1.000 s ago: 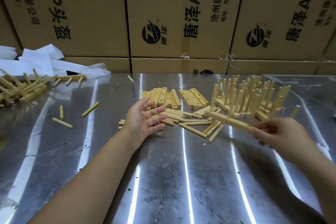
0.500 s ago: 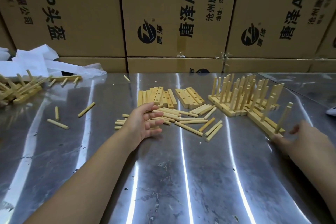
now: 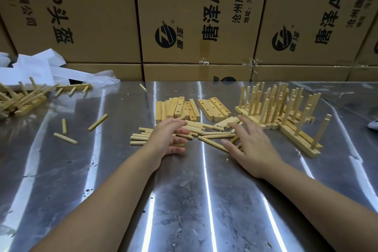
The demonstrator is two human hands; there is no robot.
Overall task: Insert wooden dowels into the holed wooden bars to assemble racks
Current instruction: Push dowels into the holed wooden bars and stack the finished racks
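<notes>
Loose wooden dowels (image 3: 216, 134) lie in a pile at the middle of the metal table (image 3: 184, 200). Behind them lie two groups of holed wooden bars (image 3: 177, 109), the second group (image 3: 214, 108) to the right. My left hand (image 3: 169, 139) hovers open over the left part of the dowel pile, fingers relaxed. My right hand (image 3: 251, 145) reaches in with spread straight fingers over the pile's right side and holds nothing. Assembled racks (image 3: 274, 106) with upright dowels stand at the right, and one rack (image 3: 298, 139) lies nearest at their front.
Cardboard boxes (image 3: 200, 16) wall off the table's far edge. More assembled pieces (image 3: 22, 98) are heaped at the far left beside white plastic wrap (image 3: 36, 67). A few stray dowels (image 3: 65, 138) lie on the left of the table.
My right hand set the rack down with the others at the right, let go, and moved left to the dowel pile. My left hand stayed over the pile.
</notes>
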